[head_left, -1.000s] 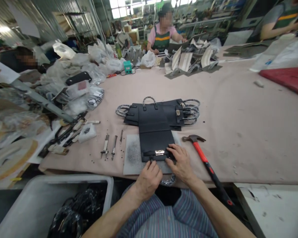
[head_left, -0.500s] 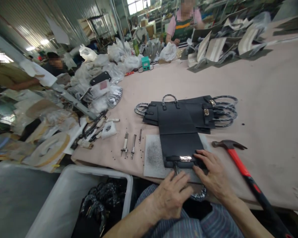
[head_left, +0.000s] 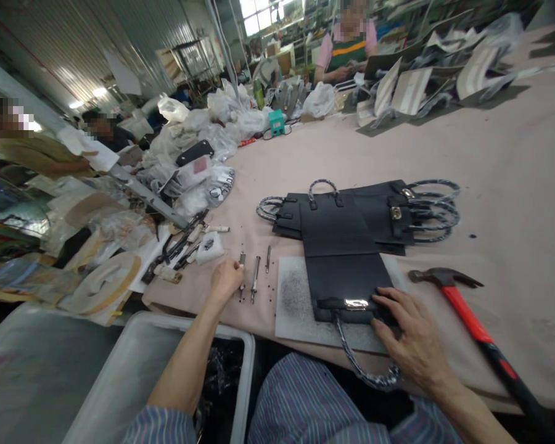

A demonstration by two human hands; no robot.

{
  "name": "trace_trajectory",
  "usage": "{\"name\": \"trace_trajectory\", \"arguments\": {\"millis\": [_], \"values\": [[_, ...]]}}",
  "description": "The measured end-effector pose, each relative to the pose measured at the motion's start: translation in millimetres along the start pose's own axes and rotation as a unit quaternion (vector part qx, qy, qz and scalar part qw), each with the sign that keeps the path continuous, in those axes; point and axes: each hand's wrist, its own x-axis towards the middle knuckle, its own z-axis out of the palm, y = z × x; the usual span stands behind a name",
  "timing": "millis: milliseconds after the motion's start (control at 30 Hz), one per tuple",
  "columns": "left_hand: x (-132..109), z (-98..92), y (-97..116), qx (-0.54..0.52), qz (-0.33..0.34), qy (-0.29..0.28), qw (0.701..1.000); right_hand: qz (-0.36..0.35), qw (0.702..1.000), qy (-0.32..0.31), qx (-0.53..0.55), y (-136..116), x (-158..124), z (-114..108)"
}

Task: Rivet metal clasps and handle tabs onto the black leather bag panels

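My left hand (head_left: 227,279) reaches to the left part of the table, its fingers closed around a slim silver metal tool (head_left: 243,262). Two more slim metal tools lie to its right, the nearer being a metal rod tool (head_left: 256,277). My right hand (head_left: 411,330) rests with fingers spread on the right edge of a flat black handbag (head_left: 340,271). A shiny metal clasp (head_left: 356,304) shows near the bag's front end. The bag's plastic-wrapped handle (head_left: 363,370) hangs over the table edge. Under the bag lies a grey board (head_left: 290,308).
A claw hammer (head_left: 465,311) with a red and black handle lies right of my right hand. More black bags (head_left: 383,191) are stacked behind. A white bin (head_left: 139,324) stands below left. Plastic-wrapped items (head_left: 213,132) line the back left. A co-worker (head_left: 346,52) is across the table.
My left hand has left the bag's handle and moved left to the metal tools. The handle now hangs free. My right hand stays on the bag.
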Motion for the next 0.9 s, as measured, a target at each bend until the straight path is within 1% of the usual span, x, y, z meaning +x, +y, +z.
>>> {"name": "trace_trajectory", "arguments": {"millis": [167, 267, 333, 367, 400, 433, 500, 567, 633, 667, 700, 767, 833, 900], "values": [[22, 4.4, -6, 0.016, -0.002, -0.085, 0.996, 0.014, 1.0, -0.005, -0.005, -5, 1, -2], [30, 5.5, -8, 0.012, 0.009, -0.118, 0.993, 0.023, 1.0, -0.008, -0.002, -9, 3, -4], [32, 4.8, -11, -0.024, 0.016, -0.113, 0.993, 0.029, 1.0, -0.011, -0.001, -11, 4, -5], [31, 4.0, -13, -0.076, 0.017, -0.1, 0.992, 0.031, 0.999, -0.012, -0.001, -12, 4, -5], [29, 2.9, -13, -0.151, 0.018, -0.083, 0.985, 0.034, 0.999, -0.014, -0.002, -12, 5, -6], [25, 1.7, -12, -0.239, 0.021, -0.062, 0.969, 0.037, 0.999, -0.015, -0.003, -13, 5, -6], [10, 0.2, -3, -0.402, 0.039, -0.021, 0.914, 0.043, 0.999, -0.016, -0.004, -14, 5, -7], [-10, 3.1, 17, -0.494, 0.081, 0.01, 0.866, 0.046, 0.999, -0.016, -0.003, -15, 5, -8], [-35, 12.5, 42, -0.537, 0.135, 0.036, 0.832, 0.048, 0.999, -0.016, -0.002, -15, 5, -8], [-47, 19.4, 54, -0.543, 0.163, 0.044, 0.822, 0.048, 0.999, -0.017, -0.001, -16, 5, -9], [-58, 27.2, 64, -0.539, 0.191, 0.05, 0.819, 0.049, 0.999, -0.018, -0.001, -16, 5, -9], [-76, 43.0, 78, -0.507, 0.246, 0.055, 0.824, 0.05, 0.999, -0.021, 0.0, -16, 5, -9], [-88, 55.9, 83, -0.474, 0.287, 0.059, 0.83, 0.052, 0.998, -0.022, 0.002, -15, 5, -9], [-92, 64.1, 81, -0.465, 0.314, 0.071, 0.825, 0.053, 0.998, -0.021, 0.003, -15, 5, -9]]}}
